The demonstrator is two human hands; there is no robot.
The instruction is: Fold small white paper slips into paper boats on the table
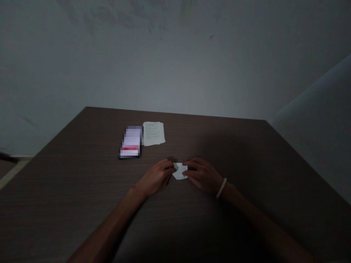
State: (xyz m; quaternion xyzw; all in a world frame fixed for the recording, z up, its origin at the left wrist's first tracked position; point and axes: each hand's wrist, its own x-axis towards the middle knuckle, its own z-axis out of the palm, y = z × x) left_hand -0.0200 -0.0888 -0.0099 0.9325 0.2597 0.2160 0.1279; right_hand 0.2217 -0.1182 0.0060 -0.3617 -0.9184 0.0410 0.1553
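Observation:
A small piece of printed paper (180, 171), white with slanted lower corners that look folded, lies on the dark table between my two hands. My left hand (158, 175) has its fingers curled and closed on the paper's left edge. At the right edge, my right hand (204, 174) holds the paper too, fingertips on its upper face and thumb low at the side. The undersides of both grips are hidden. A pale beaded bracelet (221, 188) circles my right wrist.
Beyond my left hand, a stack of printed paper squares (154, 133) rests on the wood-grain table (82, 175). A phone (131, 142) with a lit, blurred screen lies just left of the stack. The table's far edge runs along a grey, stained wall (175, 65).

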